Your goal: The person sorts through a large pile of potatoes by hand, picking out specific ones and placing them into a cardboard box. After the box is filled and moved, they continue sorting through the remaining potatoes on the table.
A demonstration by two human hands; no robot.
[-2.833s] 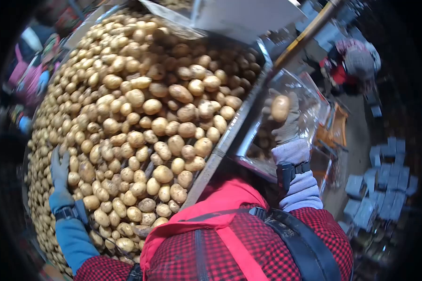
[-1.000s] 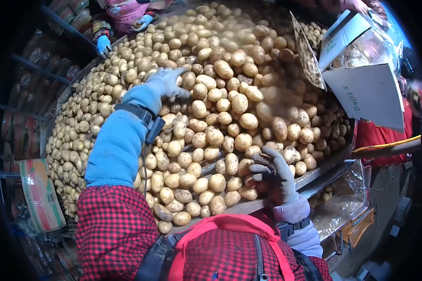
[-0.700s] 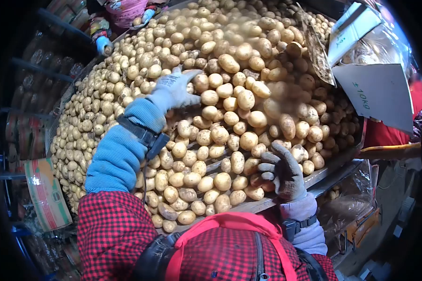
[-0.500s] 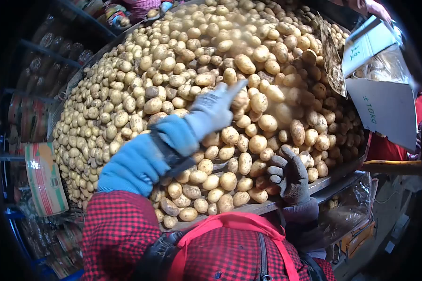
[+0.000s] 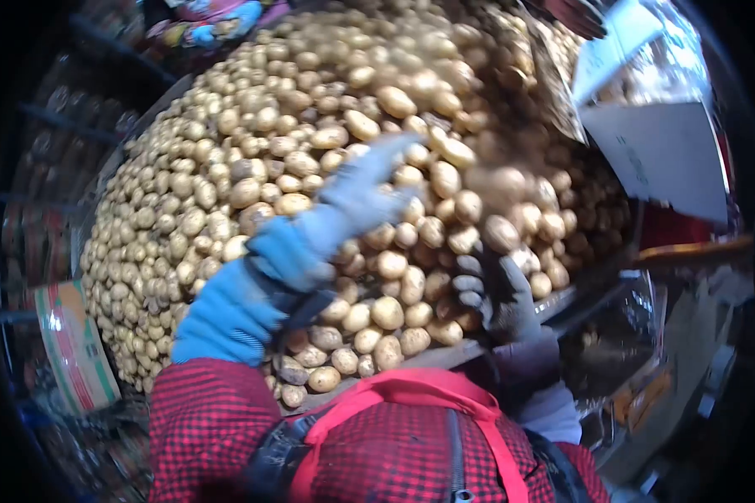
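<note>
A large heap of potatoes (image 5: 189, 222) fills the view in front of me. My left hand (image 5: 365, 189), in a light grey glove with a blue padded sleeve, reaches over the middle of the heap. Its fingers are stretched and apart, slightly blurred, touching or just above the potatoes. Near the front edge, my right hand (image 5: 505, 302) wears a dark glove with greyish fingertips. Thumb and fingers stand apart, close to a potato (image 5: 501, 234) just beyond them. I see no potato gripped in either hand.
An open white carton (image 5: 667, 159) with clear plastic lining stands at the right. Another person's gloved hand (image 5: 577, 15) is beside it. A printed carton (image 5: 77, 345) stands at the left. Someone in colourful clothing (image 5: 205, 21) is at the far left. Clear plastic (image 5: 617, 323) hangs below the right edge.
The whole view has shifted, moving the heap and cartons leftward. My left hand's fingers have spread from a pointing shape. The other person's hand at upper right shows more fully.
</note>
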